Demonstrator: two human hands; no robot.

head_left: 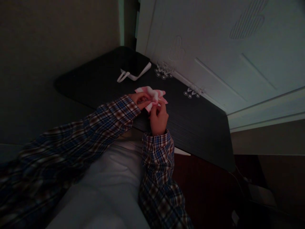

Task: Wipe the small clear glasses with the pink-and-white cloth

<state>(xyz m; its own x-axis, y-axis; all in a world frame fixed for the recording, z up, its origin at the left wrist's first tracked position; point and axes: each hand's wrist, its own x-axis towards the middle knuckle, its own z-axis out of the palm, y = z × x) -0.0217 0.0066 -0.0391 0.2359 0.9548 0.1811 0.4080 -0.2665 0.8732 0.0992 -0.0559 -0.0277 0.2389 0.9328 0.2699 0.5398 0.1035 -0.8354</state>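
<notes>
**Dark tabletop, two hands closed on a pink-and-white fold**

Dim light covers a black table with a fine straight grain, and we work over the part of it nearest our body.

Our left hand and right hand meet there, both pinched shut on a small pink-and-white piece. It looks soft and thin, striped, and folded into several layers with loose corners. We cannot tell whether it is cloth or paper. The piece sits at our fingertips, its far side fanning out beyond them and just above the tabletop. The left hand grips its left edge while the right thumb and fingers clamp its near edge from below. Plaid sleeves, checked in blue, red and white, cover both wrists.

Beyond the hands, well apart from the piece, lies a flat black object with a white strap looped off its near side. Further off to the right of the hands, two clusters of small clear pieces rest at the foot of a white panel. The panel is smooth, with raised mouldings and ribbed heart shapes.

Bare tabletop lies open to the left and right of the hands. The near table edge runs right beneath our right wrist, and below it a pale fabric covers our lap.
</notes>
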